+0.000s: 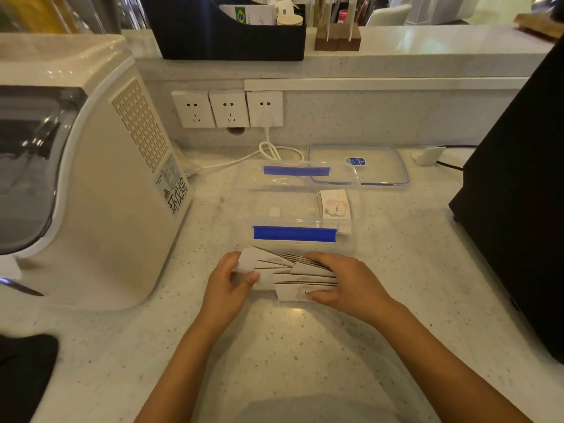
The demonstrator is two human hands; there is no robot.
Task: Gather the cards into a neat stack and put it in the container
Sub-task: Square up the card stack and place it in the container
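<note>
Cards (290, 274) lie in a loose, fanned pile on the desk (305, 346), their edges splayed at different angles, just in front of the clear plastic container (300, 206). The left hand (227, 285) curls around the pile's left end, thumb pressed on the top card. The right hand (345, 283) cups the right end, fingers spread over the far edge and thumb against the near one. The container is open, with blue clips on its near and far rims; a small stack of cards already rests in its right part. Its lid (360, 163) lies behind to the right. A white appliance (91, 178) crowds the left; a black unit (518, 193) bounds the right. Bare desk lies open toward the person.
</note>
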